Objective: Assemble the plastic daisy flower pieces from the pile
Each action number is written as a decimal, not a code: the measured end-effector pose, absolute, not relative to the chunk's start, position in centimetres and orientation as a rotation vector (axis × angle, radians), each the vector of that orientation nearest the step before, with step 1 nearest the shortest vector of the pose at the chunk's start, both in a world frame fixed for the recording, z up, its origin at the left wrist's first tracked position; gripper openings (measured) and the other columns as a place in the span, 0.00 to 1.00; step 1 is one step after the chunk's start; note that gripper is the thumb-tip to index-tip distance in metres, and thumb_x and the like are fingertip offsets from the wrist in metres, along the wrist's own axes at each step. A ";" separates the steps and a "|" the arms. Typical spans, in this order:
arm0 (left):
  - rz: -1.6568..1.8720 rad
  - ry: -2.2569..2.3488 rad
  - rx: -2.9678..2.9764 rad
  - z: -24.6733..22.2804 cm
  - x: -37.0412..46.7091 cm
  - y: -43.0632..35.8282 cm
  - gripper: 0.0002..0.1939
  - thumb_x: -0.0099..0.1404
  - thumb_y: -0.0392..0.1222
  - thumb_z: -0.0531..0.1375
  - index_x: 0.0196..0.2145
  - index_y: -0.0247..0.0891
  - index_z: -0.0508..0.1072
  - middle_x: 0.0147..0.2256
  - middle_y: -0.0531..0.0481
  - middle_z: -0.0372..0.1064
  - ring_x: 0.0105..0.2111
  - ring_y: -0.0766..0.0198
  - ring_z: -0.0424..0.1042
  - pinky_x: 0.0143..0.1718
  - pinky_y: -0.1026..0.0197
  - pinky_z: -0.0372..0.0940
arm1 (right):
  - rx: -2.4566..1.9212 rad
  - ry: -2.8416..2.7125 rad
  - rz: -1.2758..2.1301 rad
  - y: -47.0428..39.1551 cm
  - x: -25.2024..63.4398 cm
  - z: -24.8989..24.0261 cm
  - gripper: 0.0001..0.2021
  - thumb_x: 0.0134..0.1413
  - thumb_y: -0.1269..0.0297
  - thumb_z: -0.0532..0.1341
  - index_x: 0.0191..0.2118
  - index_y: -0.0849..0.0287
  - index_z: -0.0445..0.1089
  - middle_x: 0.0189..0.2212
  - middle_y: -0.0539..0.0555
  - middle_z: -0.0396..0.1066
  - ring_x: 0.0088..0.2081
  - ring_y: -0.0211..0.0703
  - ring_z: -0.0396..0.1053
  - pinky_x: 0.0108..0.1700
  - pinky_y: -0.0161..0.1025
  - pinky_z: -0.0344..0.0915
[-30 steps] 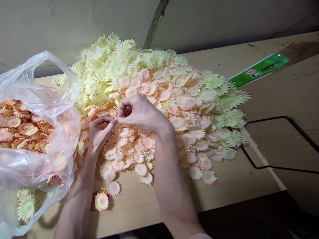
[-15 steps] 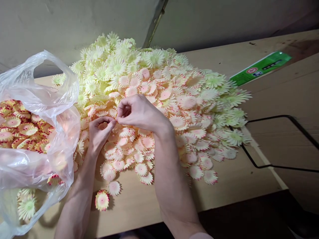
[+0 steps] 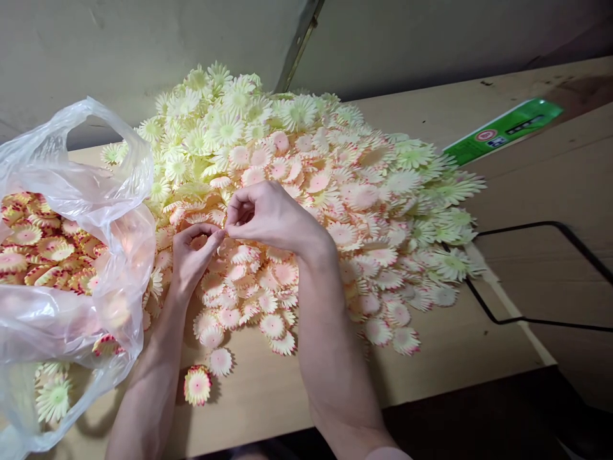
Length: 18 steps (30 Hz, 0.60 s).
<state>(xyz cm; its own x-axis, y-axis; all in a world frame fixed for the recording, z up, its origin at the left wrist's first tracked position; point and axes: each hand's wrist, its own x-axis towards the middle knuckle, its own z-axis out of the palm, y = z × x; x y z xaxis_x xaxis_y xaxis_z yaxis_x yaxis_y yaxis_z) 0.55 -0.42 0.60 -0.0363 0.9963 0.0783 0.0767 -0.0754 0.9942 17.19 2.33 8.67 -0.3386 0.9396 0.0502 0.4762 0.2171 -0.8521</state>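
My left hand [image 3: 194, 252] and my right hand [image 3: 261, 214] meet fingertip to fingertip over a large heap of artificial flower heads [image 3: 287, 172]. Both are closed in a pinch. What lies between the fingertips is too small or too hidden to make out. Pale pink petal pieces with red-tipped edges surround the hands, while greenish-white ones lie farther back and to the right. Near the front, a small stack of red-edged flower heads [image 3: 197, 385] rests on the table, beside a single pale pink flower head [image 3: 221, 361].
On the left, an open clear plastic bag [image 3: 119, 255] holds many red-edged flower heads [image 3: 52, 249]. A green printed packet [image 3: 502, 131] sticks out behind the heap. A bent black metal frame [image 3: 565, 227] lies at right on the wooden table [image 3: 258, 409]. A grey wall [image 3: 143, 38] stands behind.
Hardly anything differs. The whole view is shifted very slightly, and both hands keep the same pinched pose at the same place over the heap.
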 end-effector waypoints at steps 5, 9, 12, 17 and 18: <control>1.249 1.290 1.330 0.9 0.6 -0.5 0.11 0.56 0.48 0.70 0.27 0.37 0.80 0.25 0.50 0.74 0.28 0.63 0.72 0.32 0.63 0.67 | -1.312 -1.924 1.033 2.3 17.1 8.8 0.05 0.39 0.78 0.63 0.23 0.61 0.71 0.23 0.51 0.74 0.27 0.38 0.72 0.29 0.33 0.63; 1.241 1.287 1.320 0.8 0.6 -0.5 0.09 0.57 0.46 0.69 0.28 0.37 0.80 0.25 0.50 0.74 0.28 0.63 0.73 0.32 0.62 0.67 | -1.318 -1.928 1.025 2.3 17.1 8.9 0.05 0.38 0.78 0.63 0.23 0.61 0.71 0.22 0.51 0.74 0.27 0.39 0.72 0.29 0.34 0.64; 1.241 1.279 1.330 0.7 0.5 -0.5 0.09 0.58 0.45 0.68 0.28 0.37 0.80 0.24 0.50 0.74 0.28 0.63 0.73 0.31 0.63 0.67 | -1.327 -1.935 1.014 2.3 17.0 8.9 0.06 0.38 0.78 0.63 0.22 0.61 0.71 0.22 0.51 0.74 0.26 0.39 0.72 0.29 0.34 0.64; 1.238 1.279 1.343 0.8 0.5 -0.5 0.10 0.59 0.46 0.68 0.27 0.37 0.79 0.25 0.50 0.75 0.28 0.63 0.73 0.32 0.63 0.67 | -1.351 -1.966 0.993 2.3 16.9 8.9 0.06 0.39 0.79 0.63 0.23 0.61 0.71 0.22 0.51 0.75 0.26 0.39 0.72 0.29 0.33 0.64; 1.238 1.277 1.350 0.8 0.5 -0.5 0.09 0.59 0.45 0.67 0.27 0.37 0.79 0.26 0.50 0.75 0.28 0.63 0.73 0.32 0.63 0.67 | -1.358 -1.972 0.989 2.2 16.9 9.0 0.06 0.39 0.79 0.63 0.23 0.61 0.71 0.22 0.51 0.75 0.26 0.39 0.72 0.29 0.33 0.64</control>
